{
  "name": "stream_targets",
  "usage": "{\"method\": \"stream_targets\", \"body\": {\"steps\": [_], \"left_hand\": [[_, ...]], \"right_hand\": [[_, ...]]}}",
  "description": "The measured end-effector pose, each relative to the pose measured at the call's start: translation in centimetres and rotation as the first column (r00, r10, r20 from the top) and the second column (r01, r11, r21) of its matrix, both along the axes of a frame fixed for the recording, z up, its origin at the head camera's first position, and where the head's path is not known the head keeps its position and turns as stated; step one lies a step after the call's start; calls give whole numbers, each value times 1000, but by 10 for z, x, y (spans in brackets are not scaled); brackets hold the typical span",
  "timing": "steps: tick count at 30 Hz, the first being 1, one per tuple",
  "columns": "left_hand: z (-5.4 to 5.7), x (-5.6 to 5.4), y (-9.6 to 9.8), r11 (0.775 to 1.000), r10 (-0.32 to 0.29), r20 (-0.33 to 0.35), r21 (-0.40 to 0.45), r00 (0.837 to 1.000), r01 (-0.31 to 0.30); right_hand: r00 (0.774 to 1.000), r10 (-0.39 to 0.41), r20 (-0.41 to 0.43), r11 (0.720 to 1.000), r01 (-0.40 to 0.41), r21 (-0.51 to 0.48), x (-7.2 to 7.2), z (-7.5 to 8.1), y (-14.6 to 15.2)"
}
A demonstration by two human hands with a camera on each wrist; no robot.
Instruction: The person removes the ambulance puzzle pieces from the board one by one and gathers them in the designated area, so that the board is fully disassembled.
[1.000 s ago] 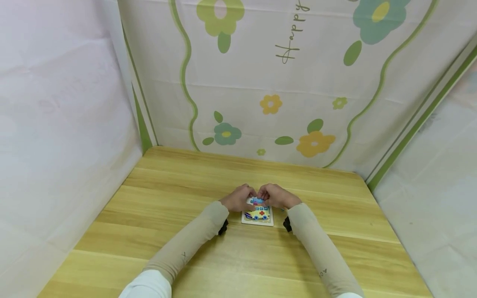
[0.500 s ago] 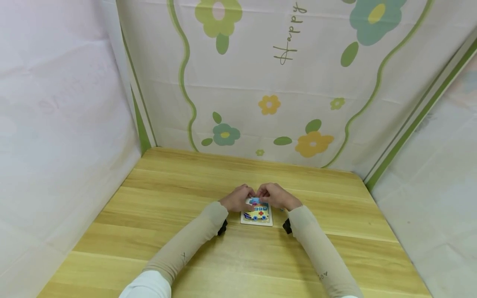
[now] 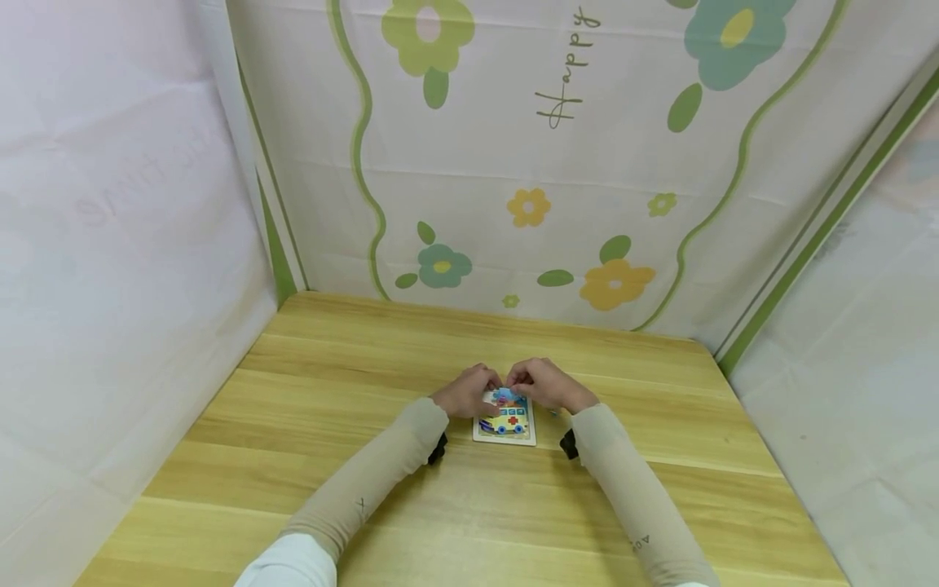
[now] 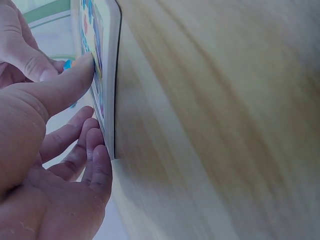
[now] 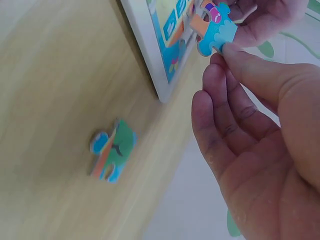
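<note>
A jigsaw puzzle board with a white rim and a yellow ambulance picture lies on the table between my hands. My left hand holds it at its left far side. In the left wrist view the thumb presses on the picture face and the fingers rest along the board's edge. My right hand pinches a blue puzzle piece with a pink and orange print between thumb and forefinger. That piece is tilted over the far part of the board, and its tip is hidden by the fingertips.
A loose puzzle piece, green, blue and orange, lies on the wooden table just right of the board, partly under the right wrist. Printed cloth walls enclose the table at the back and both sides.
The blue piece has tilted in the right fingers over the board, and the right hand has shifted very slightly. The left hand keeps its hold on the board.
</note>
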State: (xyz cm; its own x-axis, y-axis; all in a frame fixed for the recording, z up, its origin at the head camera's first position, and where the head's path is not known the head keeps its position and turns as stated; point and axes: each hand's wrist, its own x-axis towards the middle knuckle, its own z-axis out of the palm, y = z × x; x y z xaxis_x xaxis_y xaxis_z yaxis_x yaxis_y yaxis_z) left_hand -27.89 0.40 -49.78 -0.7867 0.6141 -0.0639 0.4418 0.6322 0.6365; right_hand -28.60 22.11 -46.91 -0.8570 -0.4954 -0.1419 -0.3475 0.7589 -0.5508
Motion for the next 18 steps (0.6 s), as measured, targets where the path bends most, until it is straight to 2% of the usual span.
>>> {"method": "stream_targets", "body": {"steps": [9,18], "left_hand": [[-2,-1,0,1000,8,-2,10,1000,-8],[-2,0,1,1000,11,30,22,999,-12]], "right_hand": [[1000,-20,-1,1000,20,-8,6,7,23],[996,-69,-49,996,72,52,16,13,75]]}}
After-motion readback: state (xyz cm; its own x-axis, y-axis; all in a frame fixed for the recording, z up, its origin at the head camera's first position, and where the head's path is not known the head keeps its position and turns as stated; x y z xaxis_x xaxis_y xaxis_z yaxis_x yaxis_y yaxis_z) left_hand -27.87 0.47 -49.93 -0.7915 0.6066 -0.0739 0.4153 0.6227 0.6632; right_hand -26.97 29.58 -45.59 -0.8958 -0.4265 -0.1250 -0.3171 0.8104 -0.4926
